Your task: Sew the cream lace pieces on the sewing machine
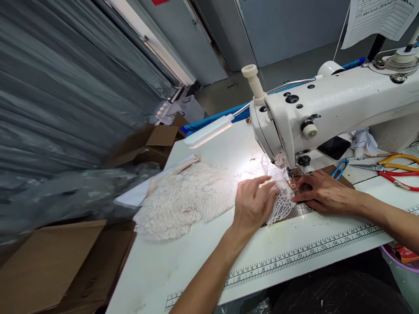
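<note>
While my left hand (253,201), fingers slightly apart, lay on lace (188,203) reaching the table's (183,266) left edge, the machine (334,104) crowded my right hand (322,194), whose hold I couldn't tell; scissors (381,168) lay rightward.

The left hand (252,201) rests on white lace (190,198), spread leftward over the table (193,257) — right hand (322,192) beside the presser foot (291,177), blue snips (340,169) just beyond.
</note>
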### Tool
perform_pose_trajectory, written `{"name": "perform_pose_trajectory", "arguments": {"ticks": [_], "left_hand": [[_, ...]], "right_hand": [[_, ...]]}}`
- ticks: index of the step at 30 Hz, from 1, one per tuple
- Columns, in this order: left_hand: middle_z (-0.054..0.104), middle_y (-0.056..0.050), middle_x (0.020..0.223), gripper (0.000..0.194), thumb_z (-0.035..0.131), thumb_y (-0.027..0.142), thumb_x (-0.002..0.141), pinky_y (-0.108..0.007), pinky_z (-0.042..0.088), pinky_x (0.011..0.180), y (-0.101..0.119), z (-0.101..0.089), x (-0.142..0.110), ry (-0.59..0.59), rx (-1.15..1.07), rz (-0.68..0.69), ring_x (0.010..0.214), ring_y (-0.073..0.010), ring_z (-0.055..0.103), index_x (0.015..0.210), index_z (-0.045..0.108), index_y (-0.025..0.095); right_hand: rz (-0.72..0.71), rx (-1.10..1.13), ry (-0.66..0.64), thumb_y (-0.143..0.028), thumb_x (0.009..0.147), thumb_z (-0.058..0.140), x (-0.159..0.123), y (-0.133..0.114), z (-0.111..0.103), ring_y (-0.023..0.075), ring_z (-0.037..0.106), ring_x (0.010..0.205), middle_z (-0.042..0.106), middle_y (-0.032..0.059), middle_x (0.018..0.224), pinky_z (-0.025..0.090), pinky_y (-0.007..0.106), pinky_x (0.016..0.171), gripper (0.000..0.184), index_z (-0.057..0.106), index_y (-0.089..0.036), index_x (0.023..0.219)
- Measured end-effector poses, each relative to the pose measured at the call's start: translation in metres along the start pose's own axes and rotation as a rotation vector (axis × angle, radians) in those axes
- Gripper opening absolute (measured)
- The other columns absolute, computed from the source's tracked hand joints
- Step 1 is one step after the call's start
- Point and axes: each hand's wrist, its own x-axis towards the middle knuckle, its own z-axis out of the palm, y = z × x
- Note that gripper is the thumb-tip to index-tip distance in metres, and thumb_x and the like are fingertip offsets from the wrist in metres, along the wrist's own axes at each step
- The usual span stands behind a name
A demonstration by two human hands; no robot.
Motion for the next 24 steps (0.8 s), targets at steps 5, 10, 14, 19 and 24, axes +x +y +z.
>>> {"name": "perform_pose_trajectory", "arguments": {"ticks": [5,10,14,19,24], "left_hand": [[0.069,-0.014,0.104,0.027,0.051,0.032,0.098,-0.038,0.046,0.072,0.0083,-0.0031,0.0062,-0.19,-0.122,0.218,0.085,-0.0229,0.062,0.112,0.056,0.01],[0.067,-0.015,0.111,0.029,0.047,0.033,0.099,-0.038,0.045,0.071,0.0053,-0.0006,0.0027,-0.24,-0.071,0.191,0.089,-0.0245,0.06,0.119,0.053,0.013],[0.066,-0.015,0.116,0.032,0.045,0.038,0.099,-0.041,0.043,0.074,0.0055,-0.0006,0.0015,-0.246,-0.003,0.189,0.09,-0.0258,0.06,0.117,0.055,0.013],[0.067,-0.014,0.119,0.034,0.04,0.04,0.101,-0.041,0.042,0.074,0.006,-0.0042,0.0037,-0.268,-0.005,0.158,0.094,-0.026,0.06,0.116,0.057,0.013],[0.067,-0.013,0.121,0.038,0.036,0.04,0.103,-0.04,0.044,0.078,0.0018,-0.003,0.0099,-0.353,-0.002,0.141,0.098,-0.0257,0.06,0.114,0.06,0.012]], "right_hand": [[-0.022,-0.012,-0.007,-0.02,0.093,0.052,0.0001,-0.0002,-0.0021,0.0234,0.048,0.096,0.058,0.0096,0.11,0.04,0.041,0.084,0.029,0.07,-0.028,0.115],[-0.042,-0.016,0.014,-0.019,0.093,0.051,0.0001,-0.0009,-0.0026,0.0223,0.048,0.093,0.058,0.0096,0.109,0.04,0.04,0.082,0.03,0.069,-0.027,0.115],[-0.044,-0.032,0.046,-0.019,0.094,0.05,0.0001,-0.0022,-0.0018,0.0227,0.049,0.092,0.059,0.0098,0.106,0.041,0.04,0.082,0.028,0.07,-0.027,0.112],[-0.061,-0.062,0.077,-0.018,0.092,0.052,0.0005,-0.0024,0.0011,0.0217,0.049,0.09,0.059,0.0101,0.104,0.042,0.038,0.08,0.027,0.07,-0.026,0.111],[-0.069,-0.08,0.093,-0.016,0.092,0.049,0.0008,-0.0012,0.0048,0.0218,0.049,0.092,0.059,0.0093,0.103,0.044,0.038,0.079,0.031,0.068,-0.025,0.114]]}}
